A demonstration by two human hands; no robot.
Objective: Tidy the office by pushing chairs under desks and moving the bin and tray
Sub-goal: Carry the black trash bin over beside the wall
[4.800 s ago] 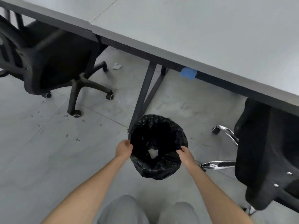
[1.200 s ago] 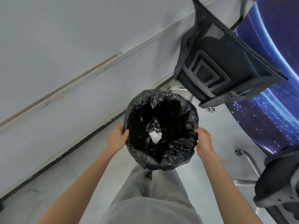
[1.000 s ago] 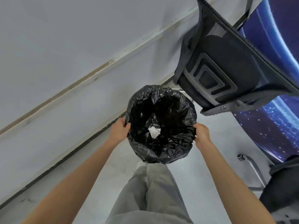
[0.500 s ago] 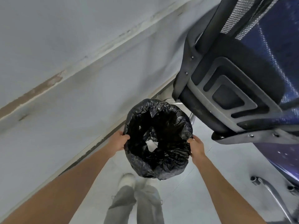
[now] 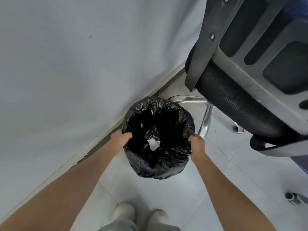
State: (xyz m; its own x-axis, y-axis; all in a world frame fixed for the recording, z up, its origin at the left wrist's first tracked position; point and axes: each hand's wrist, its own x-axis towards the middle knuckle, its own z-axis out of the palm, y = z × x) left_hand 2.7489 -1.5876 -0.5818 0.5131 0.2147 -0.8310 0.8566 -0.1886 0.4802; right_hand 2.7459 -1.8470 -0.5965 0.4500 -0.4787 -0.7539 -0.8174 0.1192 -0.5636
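A round bin [image 5: 160,165] lined with a crumpled black bag sits low at the centre, close to the foot of a grey wall. A scrap of white paper [image 5: 153,144] lies inside it. My left hand [image 5: 120,138] grips the bin's left rim, thumb over the edge. My right hand [image 5: 196,143] grips the right rim. Whether the bin's base touches the tiled floor is hidden. A black mesh office chair [image 5: 250,77] looms at the upper right, its back toward me.
The grey wall [image 5: 70,64] and its skirting run diagonally along the left. Chrome chair legs [image 5: 205,120] reach the floor just behind and right of the bin. A caster [image 5: 290,196] shows at the lower right. My shoes [image 5: 123,212] stand on the pale tiles below.
I carried the bin from beside the desk to the wall. Over the last second it dropped lower toward the floor by the skirting, and the chair came much closer in view.
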